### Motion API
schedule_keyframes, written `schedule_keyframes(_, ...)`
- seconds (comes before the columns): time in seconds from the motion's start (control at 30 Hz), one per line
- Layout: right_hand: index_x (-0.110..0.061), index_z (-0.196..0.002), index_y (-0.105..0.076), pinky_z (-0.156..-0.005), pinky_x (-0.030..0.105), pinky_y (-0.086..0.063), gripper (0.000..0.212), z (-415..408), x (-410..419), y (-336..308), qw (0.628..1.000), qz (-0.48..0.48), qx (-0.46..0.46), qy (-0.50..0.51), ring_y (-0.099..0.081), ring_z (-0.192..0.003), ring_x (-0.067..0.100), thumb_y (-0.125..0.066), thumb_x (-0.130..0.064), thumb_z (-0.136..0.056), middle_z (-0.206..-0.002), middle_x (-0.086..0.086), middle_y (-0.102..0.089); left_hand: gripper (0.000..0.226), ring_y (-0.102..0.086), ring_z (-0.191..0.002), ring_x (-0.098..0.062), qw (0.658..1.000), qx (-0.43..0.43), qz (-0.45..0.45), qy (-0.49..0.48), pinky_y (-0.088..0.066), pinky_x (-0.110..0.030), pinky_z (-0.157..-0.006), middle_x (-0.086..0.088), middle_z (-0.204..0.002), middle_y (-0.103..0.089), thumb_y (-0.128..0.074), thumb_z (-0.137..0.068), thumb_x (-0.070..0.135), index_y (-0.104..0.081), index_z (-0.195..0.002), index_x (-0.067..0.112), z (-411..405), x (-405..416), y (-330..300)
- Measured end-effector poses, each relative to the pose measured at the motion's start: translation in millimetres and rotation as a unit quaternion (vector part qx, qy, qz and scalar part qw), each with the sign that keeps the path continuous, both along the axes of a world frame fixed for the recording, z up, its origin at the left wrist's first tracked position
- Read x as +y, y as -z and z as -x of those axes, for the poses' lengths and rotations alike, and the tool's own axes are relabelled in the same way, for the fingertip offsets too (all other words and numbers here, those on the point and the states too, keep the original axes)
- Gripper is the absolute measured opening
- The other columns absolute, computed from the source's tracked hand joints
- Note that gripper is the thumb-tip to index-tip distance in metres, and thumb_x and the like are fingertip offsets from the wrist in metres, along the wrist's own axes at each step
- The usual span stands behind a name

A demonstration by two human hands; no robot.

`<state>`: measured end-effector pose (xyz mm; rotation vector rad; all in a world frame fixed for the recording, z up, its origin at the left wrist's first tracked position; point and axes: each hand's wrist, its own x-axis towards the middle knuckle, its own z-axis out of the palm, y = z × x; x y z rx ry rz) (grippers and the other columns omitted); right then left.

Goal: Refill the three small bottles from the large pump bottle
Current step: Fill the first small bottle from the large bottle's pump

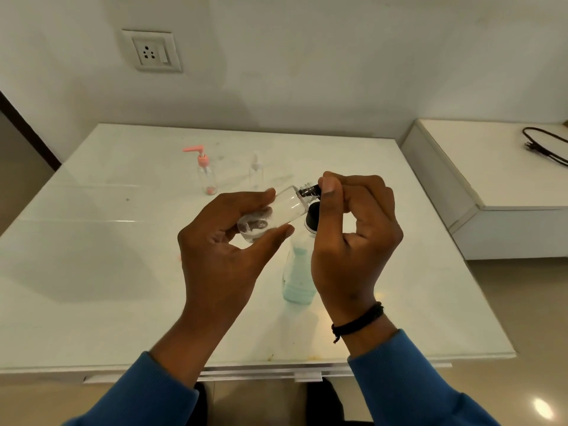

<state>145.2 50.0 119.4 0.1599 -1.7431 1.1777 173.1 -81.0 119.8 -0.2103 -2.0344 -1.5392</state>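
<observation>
Gripping small clear bottle (284, 207) tilted above table (92, 272): left hand (221, 256) curled round body; right hand (350, 241) pinches black cap (310, 190) at neck; large bottle (299, 272) stands beneath, near-centre.

Domestic room, likely home. Plain white plastered wall (307, 56) with household power socket and switch plate (152, 51). Glossy white tabletop (92, 241), marble-look, lightly stained, carrying toiletry-type bottles: small clear pump bottle with pink pump (205, 172), small clear bottle (255, 170). Low white cabinet (479, 192) beside it, black cable (545, 146) on top. Polished beige tiled floor (522, 302).
</observation>
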Motion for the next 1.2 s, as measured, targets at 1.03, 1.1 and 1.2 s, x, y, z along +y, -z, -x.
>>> schedule_keyframes(1.03, -0.002, -0.076, -0.070, -0.064, 0.046, -0.044, 0.025, 2.6, 3.2, -0.7, 1.000, -0.029, 0.012, -0.001, -0.056, -0.073, 0.022, -0.060, -0.011, -0.097, -0.077, 0.004, -0.067, 0.044, -0.071, -0.099, -0.010, 1.000, -0.001, 0.003, -0.005, -0.054, -0.015, -0.087, 0.004, -0.107, -0.073, -0.087, -0.073, 0.020, -0.073, -0.113, 0.008, 0.6, -0.1, 0.2)
schedule_keyframes(1.1, -0.001, -0.076, -0.070, -0.062, 0.050, -0.044, 0.025, 2.6, 2.9, 3.3, 1.000, -0.018, 0.011, -0.003, -0.057, -0.073, 0.023, -0.059, -0.011, -0.097, -0.079, 0.004, -0.067, 0.044, -0.071, -0.099, -0.012, 1.000, 0.002, 0.005, -0.006, -0.054, -0.016, -0.086, 0.003, -0.105, -0.073, -0.088, -0.073, 0.020, -0.073, -0.112, 0.008, 0.1, 0.5, 0.5)
schedule_keyframes(1.2, -0.001, -0.076, -0.069, -0.061, 0.051, -0.044, 0.025, 3.6, 1.6, 3.4, 1.000, -0.016, 0.010, -0.002, -0.056, -0.073, 0.022, -0.060, -0.010, -0.097, -0.079, 0.003, -0.066, 0.043, -0.071, -0.100, -0.013, 1.000, -0.002, -0.004, -0.005, -0.055, -0.018, -0.086, 0.005, -0.106, -0.073, -0.087, -0.073, 0.020, -0.073, -0.112, 0.010, -0.7, 0.5, -0.1)
